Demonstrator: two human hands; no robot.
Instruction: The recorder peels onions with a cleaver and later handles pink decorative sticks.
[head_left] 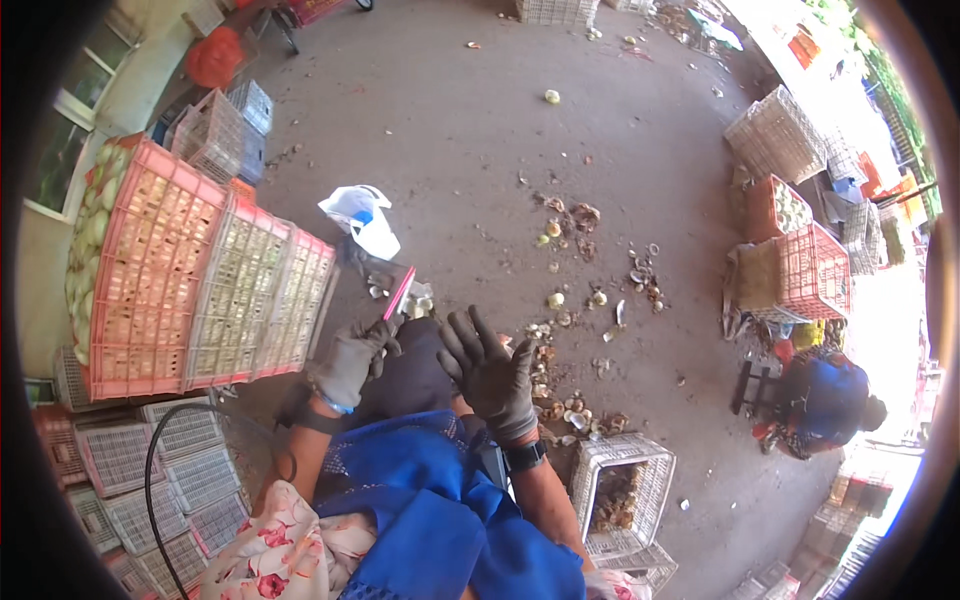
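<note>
My left hand, in a grey work glove, is closed around the lower end of a slim pink, stick-like tool. Its kind is not clear. The tool points up and away from me. To the right, my right hand, also gloved in dark grey, is spread open with its fingers apart and nothing in it. Both hands are above my lap, where a blue cloth lies over dark trousers. Just beyond my knees, pale round pieces lie on the ground, partly hidden.
Pink and white crates of pale, onion-like vegetables are stacked at left. Ahead sits a white plastic bag. Peels litter the ground to the right, near a white crate. A person in blue works at far right, beside more crates.
</note>
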